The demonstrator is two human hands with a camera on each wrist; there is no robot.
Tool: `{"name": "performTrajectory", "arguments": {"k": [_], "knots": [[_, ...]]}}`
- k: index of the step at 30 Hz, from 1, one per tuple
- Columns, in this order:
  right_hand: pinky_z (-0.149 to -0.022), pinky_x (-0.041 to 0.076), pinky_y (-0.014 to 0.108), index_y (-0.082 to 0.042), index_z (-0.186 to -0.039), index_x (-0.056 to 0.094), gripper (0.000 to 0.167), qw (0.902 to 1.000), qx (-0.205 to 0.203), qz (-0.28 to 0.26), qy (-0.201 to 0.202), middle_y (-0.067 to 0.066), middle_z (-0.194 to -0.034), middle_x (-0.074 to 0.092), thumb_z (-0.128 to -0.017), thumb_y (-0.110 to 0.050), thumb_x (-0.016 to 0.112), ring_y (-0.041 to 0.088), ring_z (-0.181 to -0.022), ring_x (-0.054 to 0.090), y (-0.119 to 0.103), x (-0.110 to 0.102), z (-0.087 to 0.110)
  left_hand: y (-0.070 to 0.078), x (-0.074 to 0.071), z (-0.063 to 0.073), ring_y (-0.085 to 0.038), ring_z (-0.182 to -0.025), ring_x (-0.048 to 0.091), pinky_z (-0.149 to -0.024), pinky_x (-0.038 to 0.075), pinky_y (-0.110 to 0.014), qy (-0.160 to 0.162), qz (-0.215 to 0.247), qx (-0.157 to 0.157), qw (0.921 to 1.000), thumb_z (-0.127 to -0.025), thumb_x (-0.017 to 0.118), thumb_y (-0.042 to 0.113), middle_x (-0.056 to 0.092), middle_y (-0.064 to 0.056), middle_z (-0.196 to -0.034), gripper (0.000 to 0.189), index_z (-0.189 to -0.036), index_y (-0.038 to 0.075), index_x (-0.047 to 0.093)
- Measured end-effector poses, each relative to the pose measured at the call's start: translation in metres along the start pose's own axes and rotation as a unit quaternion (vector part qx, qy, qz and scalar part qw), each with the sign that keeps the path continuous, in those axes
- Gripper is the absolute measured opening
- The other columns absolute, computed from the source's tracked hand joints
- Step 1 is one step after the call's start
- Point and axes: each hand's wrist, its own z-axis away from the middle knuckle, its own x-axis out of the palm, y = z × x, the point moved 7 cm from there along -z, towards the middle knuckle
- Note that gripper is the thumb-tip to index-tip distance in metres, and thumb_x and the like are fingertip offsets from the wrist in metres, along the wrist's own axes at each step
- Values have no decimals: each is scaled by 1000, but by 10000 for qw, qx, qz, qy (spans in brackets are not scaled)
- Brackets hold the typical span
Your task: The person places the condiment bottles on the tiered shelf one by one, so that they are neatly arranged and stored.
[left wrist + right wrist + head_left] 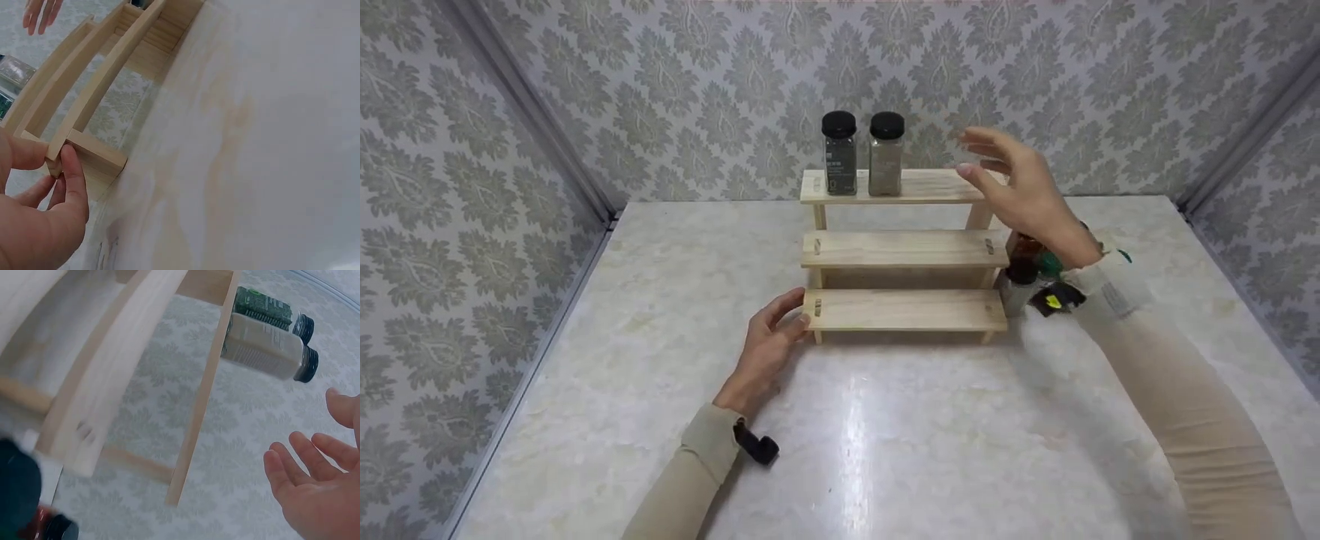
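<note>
A three-tier wooden rack stands on the table. Its left end, at the lowest shelf, is pinched by my left hand, with thumb and fingers on the board's corner in the left wrist view. Two black-capped spice jars, one dark green and one pale beige, stand upright side by side on the left of the top shelf. My right hand hovers over the top shelf's right end, apart from the jars. Its fingers are loosely bent, and nothing lies between them in the right wrist view.
Beside the rack's right end, partly hidden by the right forearm, stand several more jars, among them a reddish one and a clear one with a dark cap. Patterned walls enclose the table at the back and sides.
</note>
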Motion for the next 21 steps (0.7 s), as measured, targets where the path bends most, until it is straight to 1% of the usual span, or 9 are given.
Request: {"name": "performTrajectory", "arguments": {"k": [6,11,15,18,21], "knots": [[-120,45,54,-6,-156,53,51,9988,125,457,125,18,-156,56,-109,-22,65,37,-146,52,18,-33,33,-10,0,-2,-30,-147,49,-103,57,-26,-73,718,-100,9973,-106,65,4,49,-14,-162,55,-158,6,50],[-120,44,54,-7,-156,54,52,9964,393,709,247,19,-157,55,-108,-24,66,40,-145,51,40,-58,56,-14,-1,-2,-30,-149,47,-108,54,-26,-135,1041,-199,9943,-105,64,2,46,-14,-163,57,-160,5,47],[-120,47,44,-8,-155,55,51,9940,606,842,346,19,-155,57,-108,-24,66,40,-144,52,62,-76,73,-16,0,-2,-30,-150,46,-112,53,-28,-199,1217,-298,9919,-106,62,2,45,-14,-163,57,-160,5,45],[-118,48,35,-7,-155,55,52,9915,781,972,381,20,-155,57,-108,-27,66,40,-142,53,79,-89,87,-17,0,-3,-30,-151,45,-111,53,-28,-241,1388,-369,9893,-107,60,2,44,-15,-164,56,-161,4,43],[-115,48,25,-7,-156,53,55,9882,1042,1051,390,20,-155,56,-108,-29,66,41,-142,52,96,-100,102,-18,1,-4,-31,-151,44,-109,53,-27,-268,1514,-432,9872,-108,59,1,43,-16,-164,57,-162,3,41]]}}
